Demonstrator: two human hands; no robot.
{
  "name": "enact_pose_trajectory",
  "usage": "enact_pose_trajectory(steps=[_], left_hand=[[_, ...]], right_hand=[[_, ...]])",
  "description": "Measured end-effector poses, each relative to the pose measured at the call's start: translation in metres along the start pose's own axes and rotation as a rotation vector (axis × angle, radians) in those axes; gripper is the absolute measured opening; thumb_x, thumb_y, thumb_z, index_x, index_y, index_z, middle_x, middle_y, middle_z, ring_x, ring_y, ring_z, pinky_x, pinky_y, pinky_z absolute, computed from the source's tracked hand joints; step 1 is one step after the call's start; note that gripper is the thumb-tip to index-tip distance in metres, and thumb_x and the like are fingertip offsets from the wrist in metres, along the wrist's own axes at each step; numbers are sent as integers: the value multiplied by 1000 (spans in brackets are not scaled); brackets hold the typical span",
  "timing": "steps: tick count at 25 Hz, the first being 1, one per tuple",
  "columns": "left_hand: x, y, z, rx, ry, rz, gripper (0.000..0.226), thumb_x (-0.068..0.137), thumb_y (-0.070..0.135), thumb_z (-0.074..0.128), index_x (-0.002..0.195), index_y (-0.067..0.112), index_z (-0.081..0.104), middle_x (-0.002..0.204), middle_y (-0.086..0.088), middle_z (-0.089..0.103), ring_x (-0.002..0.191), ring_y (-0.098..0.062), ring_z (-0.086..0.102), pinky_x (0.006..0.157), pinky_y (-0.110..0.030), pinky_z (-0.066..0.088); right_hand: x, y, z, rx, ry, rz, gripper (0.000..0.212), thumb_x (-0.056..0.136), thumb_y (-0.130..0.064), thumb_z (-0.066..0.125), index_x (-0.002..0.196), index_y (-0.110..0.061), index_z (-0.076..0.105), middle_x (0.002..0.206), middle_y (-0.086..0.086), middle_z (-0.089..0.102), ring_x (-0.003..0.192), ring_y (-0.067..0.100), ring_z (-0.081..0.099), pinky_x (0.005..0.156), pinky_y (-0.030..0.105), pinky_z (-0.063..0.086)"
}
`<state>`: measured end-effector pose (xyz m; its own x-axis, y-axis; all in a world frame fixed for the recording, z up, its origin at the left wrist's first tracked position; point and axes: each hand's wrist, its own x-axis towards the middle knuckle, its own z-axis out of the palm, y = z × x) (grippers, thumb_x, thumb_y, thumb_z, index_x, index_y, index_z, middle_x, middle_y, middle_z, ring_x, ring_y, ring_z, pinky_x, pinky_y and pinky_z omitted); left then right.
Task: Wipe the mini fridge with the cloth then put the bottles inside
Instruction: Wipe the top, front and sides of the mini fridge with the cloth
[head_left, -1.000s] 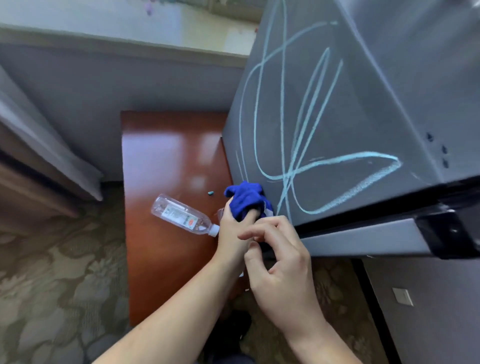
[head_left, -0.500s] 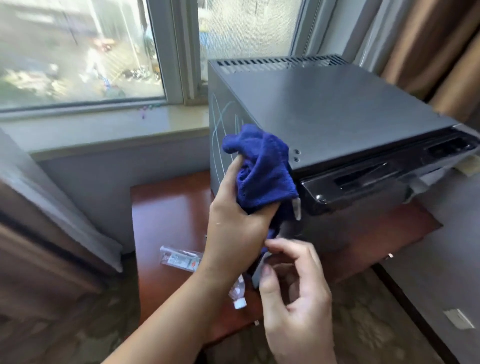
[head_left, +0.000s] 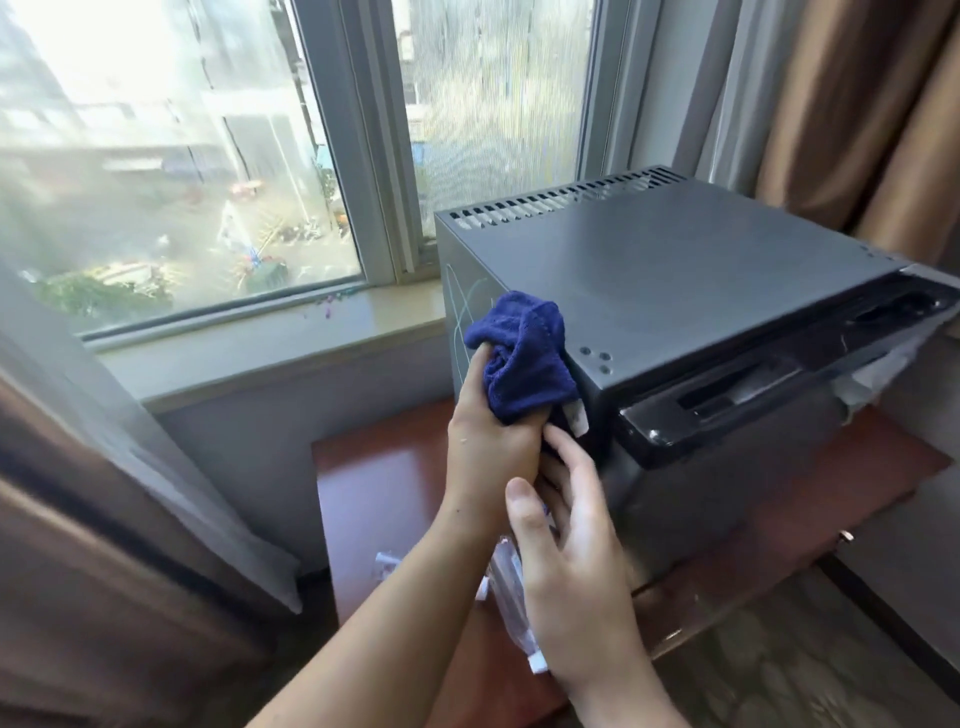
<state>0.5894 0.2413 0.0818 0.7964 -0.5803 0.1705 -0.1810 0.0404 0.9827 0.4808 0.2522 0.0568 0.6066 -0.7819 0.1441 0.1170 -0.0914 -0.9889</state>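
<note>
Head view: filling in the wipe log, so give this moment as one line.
left hand: holds blue cloth | at grey mini fridge corner | right hand: open | clear plastic bottle: on table

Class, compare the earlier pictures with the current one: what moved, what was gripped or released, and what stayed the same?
The left hand carried the blue cloth from the fridge's chalk-marked side up to its top corner. The right hand stayed close beneath. The cloth remains gripped; nothing was released, and bottles still lie on the table.
</note>
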Motion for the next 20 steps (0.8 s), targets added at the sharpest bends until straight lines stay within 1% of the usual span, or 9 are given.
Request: enact_pose_trajectory(steps=[2, 4, 7, 10, 11, 15, 17, 19, 20], left_hand=[[23, -7, -8, -27, -23, -16, 43, 88, 10, 70, 112, 45, 62, 93, 11, 77, 78, -1, 69, 73, -14, 52], [53, -14, -19, -29, -39, -11, 49, 86, 7, 68, 112, 47, 62, 94, 13, 77, 81, -2, 70, 74, -14, 52], [114, -24, -37, -33, -66, 9, 45, 85, 7, 69, 115, 40, 63, 95, 10, 77, 83, -6, 71, 78, -25, 56], [187, -40, -58, -8, -91, 27, 38, 87, 14, 72, 121, 30, 62, 102, 6, 77, 93, -16, 73, 89, -44, 60], [206, -45, -63, 4, -99, 47, 40, 88, 14, 71, 124, 27, 61, 105, 6, 77, 95, -16, 73, 90, -45, 59], [246, -64, -77, -5, -133, 118, 41, 90, 4, 69, 127, 18, 59, 99, 28, 71, 88, 9, 66, 77, -12, 48], [241, -76, -78, -19, -162, 94, 47, 89, 6, 69, 130, 25, 58, 105, 26, 71, 97, 8, 66, 83, -12, 48], [220, -91, -75, 11, -188, 74, 53, 84, 8, 73, 133, 24, 58, 122, 9, 66, 114, -6, 63, 97, -22, 48], [202, -99, -74, 27, -220, 67, 56, 82, 6, 75, 134, 20, 59, 127, 2, 61, 117, -7, 60, 102, -21, 45]], right_hand=[[17, 6, 17, 4, -6, 27, 57, 97, -31, 63, 149, -41, 42, 132, -29, 62, 125, -13, 55, 92, 7, 47], [40, 10, 35, -29, -7, 27, 66, 94, -34, 64, 153, -41, 36, 141, -30, 55, 127, -18, 50, 96, 4, 44], [94, 16, 67, -103, 25, 0, 76, 89, -46, 62, 157, -43, 28, 152, -29, 45, 139, -15, 40, 111, 13, 39], [151, 24, 100, -71, 68, 54, 81, 83, -55, 63, 156, -48, 28, 154, -22, 46, 141, -12, 39, 117, 25, 37], [166, 27, 109, -47, 79, 78, 81, 82, -55, 63, 155, -48, 30, 154, -20, 47, 141, -12, 40, 118, 25, 37], [187, 48, 137, 74, 182, 281, 54, 82, -48, 72, 134, -38, 58, 133, -12, 67, 129, -1, 58, 110, 33, 49], [178, 62, 143, 303, 271, 490, 52, 77, -53, 78, 124, -34, 65, 127, -5, 72, 122, 13, 67, 103, 41, 55], [160, 71, 143, 484, 318, 582, 64, 76, -61, 67, 132, -33, 63, 132, 0, 71, 120, 17, 68, 99, 41, 55], [153, 68, 143, 546, 346, 604, 67, 78, -62, 63, 137, -30, 62, 134, 3, 70, 120, 17, 68, 98, 39, 54]])
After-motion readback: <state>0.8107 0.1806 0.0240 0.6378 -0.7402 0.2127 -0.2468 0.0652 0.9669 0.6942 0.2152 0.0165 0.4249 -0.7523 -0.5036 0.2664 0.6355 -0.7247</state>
